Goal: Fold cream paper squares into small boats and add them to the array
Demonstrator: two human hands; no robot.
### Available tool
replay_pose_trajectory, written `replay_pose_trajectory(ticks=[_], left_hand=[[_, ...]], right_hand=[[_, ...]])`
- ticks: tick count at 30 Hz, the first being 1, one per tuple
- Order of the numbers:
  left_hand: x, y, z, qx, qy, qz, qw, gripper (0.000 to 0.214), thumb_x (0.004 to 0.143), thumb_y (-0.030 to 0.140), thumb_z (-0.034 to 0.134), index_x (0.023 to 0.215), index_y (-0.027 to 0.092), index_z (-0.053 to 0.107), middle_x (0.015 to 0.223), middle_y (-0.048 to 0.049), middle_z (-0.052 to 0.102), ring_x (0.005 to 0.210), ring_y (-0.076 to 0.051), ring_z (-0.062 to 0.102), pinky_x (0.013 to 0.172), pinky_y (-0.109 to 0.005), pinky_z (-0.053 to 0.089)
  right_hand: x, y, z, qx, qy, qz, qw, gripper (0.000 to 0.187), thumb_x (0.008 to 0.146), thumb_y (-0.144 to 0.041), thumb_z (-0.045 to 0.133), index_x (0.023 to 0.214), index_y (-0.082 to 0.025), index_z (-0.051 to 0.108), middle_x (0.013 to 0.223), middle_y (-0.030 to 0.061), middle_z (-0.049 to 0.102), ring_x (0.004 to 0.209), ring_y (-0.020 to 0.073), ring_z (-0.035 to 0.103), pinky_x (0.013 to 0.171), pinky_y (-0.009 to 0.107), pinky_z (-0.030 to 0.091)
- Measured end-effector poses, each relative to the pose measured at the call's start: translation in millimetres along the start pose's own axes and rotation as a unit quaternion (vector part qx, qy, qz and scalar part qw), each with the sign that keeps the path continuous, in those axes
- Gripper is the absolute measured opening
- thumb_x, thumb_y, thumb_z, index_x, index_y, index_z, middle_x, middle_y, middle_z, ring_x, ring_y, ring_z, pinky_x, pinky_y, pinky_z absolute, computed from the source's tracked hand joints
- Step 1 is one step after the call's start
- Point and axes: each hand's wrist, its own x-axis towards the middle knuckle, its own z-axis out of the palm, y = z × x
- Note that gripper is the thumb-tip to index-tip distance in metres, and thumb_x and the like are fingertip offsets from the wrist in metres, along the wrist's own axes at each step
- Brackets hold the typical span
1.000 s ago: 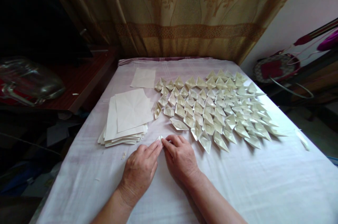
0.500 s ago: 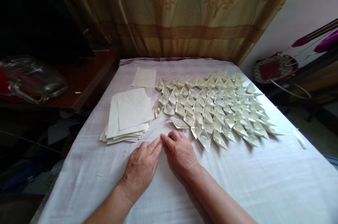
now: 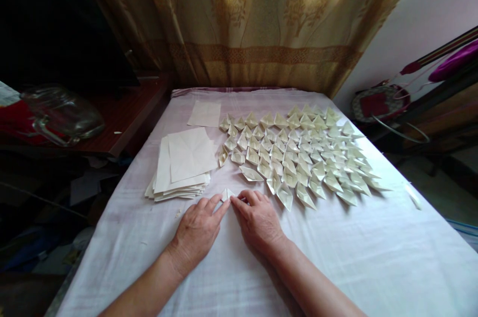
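Observation:
A small piece of folded white paper [image 3: 226,193] lies on the cloth in front of me, its pointed top showing beyond my fingertips. My left hand [image 3: 197,227] grips its left side, index finger and thumb close together on it. At its right side my right hand [image 3: 257,218] pinches the paper, the other fingers curled. The lower part of the paper is hidden by my fingers. Just beyond, to the right, stand many folded paper boats [image 3: 289,162] in tight rows. A stack of white paper sheets [image 3: 188,158] lies to the left.
A single sheet [image 3: 204,114] lies behind the stack. The white cloth [image 3: 231,267] covers the table. To the left, a glass jar [image 3: 65,115] rests on a dark wooden cabinet. A patterned curtain [image 3: 261,23] hangs at the back, and a bag [image 3: 381,103] is at the right.
My hands have drawn slightly apart, and the folded paper's tip now shows between them. The view has tilted up a little. The boats and stack stay in place.

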Motion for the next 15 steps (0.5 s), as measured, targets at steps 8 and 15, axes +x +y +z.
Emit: replay_pose_trajectory(ticks=[8, 15], left_hand=[[-2.6, 0.9, -4.6, 0.045, -0.013, 0.008, 0.999, 0.056, 0.084, 0.002, 0.049, 0.134, 0.026, 0.057, 0.132, -0.0049, 0.063, 0.1, -0.023, 0.061, 0.08, -0.036, 0.051], [2.0, 7.4, -2.3, 0.083, -0.025, 0.026, 0.996, 0.052, 0.083, 0.003, 0.049, 0.132, 0.019, 0.059, 0.13, -0.0099, 0.065, 0.094, -0.024, 0.063, 0.071, -0.034, 0.05]], right_hand=[[0.7, -2.4, -0.8, -0.013, 0.002, -0.043, 0.999, 0.024, 0.093, -0.017, 0.057, 0.115, -0.022, 0.067, 0.114, 0.0091, 0.067, 0.101, 0.0227, 0.056, 0.081, 0.035, 0.042], [4.0, -3.4, -1.7, 0.006, -0.014, -0.051, 0.999, 0.021, 0.095, -0.018, 0.056, 0.11, -0.024, 0.069, 0.11, 0.0065, 0.069, 0.098, 0.0212, 0.058, 0.081, 0.035, 0.043]])
